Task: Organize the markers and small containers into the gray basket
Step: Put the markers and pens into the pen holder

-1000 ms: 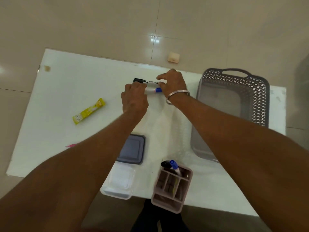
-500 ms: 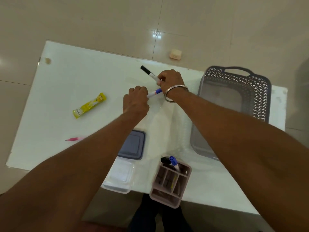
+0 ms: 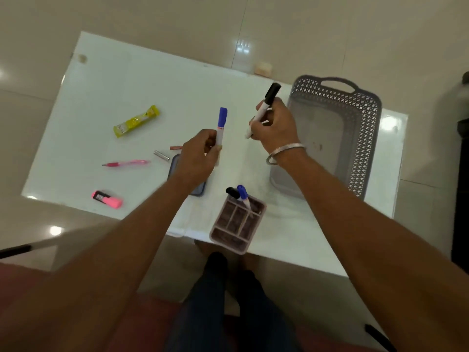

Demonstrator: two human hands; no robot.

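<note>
My left hand (image 3: 200, 158) holds a blue-capped white marker (image 3: 221, 125) upright above the white table (image 3: 106, 92). My right hand (image 3: 278, 127) grips a black-capped white marker (image 3: 265, 106), tilted, just left of the gray basket (image 3: 365, 138), which stands at the table's right side. A pinkish divided holder (image 3: 237, 224) at the front edge contains a black-capped marker (image 3: 232, 192) and a blue-capped marker (image 3: 243, 193). A gray-lidded small container (image 3: 173, 165) lies mostly hidden under my left wrist.
On the table's left lie a yellow packet (image 3: 137, 121), a pink pen (image 3: 127, 163), a pink highlighter (image 3: 107, 199), a small silver cylinder (image 3: 161, 155) and a short reddish stick (image 3: 176, 147). My legs (image 3: 228, 301) show below the table's front edge.
Both hands have lifted off the table, each with a marker. The left hand's blue marker now stands upright, and the right hand has moved toward the basket. The view has shifted.
</note>
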